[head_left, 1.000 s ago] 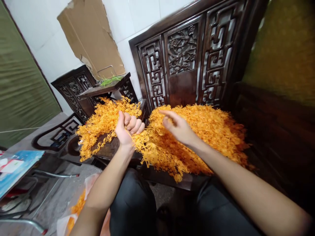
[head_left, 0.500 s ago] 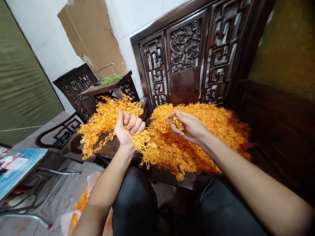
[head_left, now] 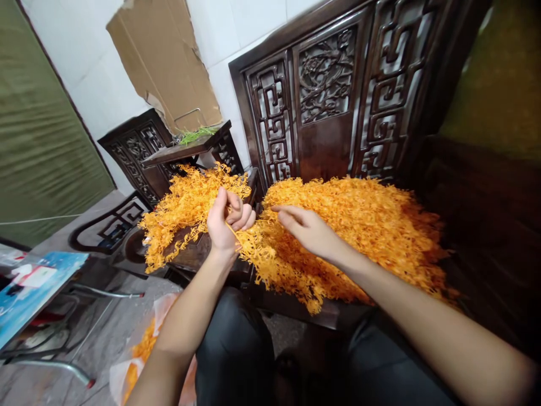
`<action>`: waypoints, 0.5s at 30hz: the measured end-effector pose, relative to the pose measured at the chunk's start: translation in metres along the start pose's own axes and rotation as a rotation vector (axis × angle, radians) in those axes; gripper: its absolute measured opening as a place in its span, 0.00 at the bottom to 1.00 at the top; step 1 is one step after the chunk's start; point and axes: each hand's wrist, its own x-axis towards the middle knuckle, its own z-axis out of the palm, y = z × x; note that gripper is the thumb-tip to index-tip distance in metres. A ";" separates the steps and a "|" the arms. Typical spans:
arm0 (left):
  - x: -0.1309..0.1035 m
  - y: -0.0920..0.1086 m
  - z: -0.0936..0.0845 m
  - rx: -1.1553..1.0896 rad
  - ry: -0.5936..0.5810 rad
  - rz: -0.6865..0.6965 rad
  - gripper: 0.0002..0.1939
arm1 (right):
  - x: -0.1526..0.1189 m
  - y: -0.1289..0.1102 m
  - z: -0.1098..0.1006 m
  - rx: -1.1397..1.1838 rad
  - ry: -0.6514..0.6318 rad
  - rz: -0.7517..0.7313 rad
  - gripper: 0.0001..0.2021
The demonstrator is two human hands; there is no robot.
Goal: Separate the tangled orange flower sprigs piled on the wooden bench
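My left hand [head_left: 230, 219] is closed in a fist around a strand of orange curly trim [head_left: 257, 248], which hangs from the heel of the hand. My right hand [head_left: 302, 225] hovers at the near left part of a large pile of the same orange trim [head_left: 363, 225], fingers stretched toward the left hand. Nothing shows in it, though its lower fingers are partly hidden. The pile covers the dark wooden seat [head_left: 325, 316] in front of my knees.
A second orange heap [head_left: 186, 208] lies to the left on dark wood. Behind rise a carved chair back [head_left: 325, 146] and a small table [head_left: 181, 151] with green strands. Cardboard [head_left: 169, 62] leans on the wall. At lower left are a blue folding table [head_left: 42, 287] and a plastic bag [head_left: 120, 375].
My right hand has let go of the small orange bunch in its fingers, and its fingers have straightened toward the left. My left hand keeps its fist on the trim. The view has shifted slightly.
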 end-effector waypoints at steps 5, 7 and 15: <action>-0.004 0.010 -0.001 -0.108 0.065 0.018 0.25 | 0.000 -0.004 -0.001 -0.378 -0.146 -0.169 0.14; -0.005 0.012 -0.003 -0.145 0.074 0.008 0.26 | 0.003 -0.002 -0.011 -0.554 -0.117 -0.249 0.15; -0.003 0.007 -0.002 -0.220 0.091 -0.040 0.26 | 0.008 -0.011 -0.023 -0.833 -0.124 -0.181 0.11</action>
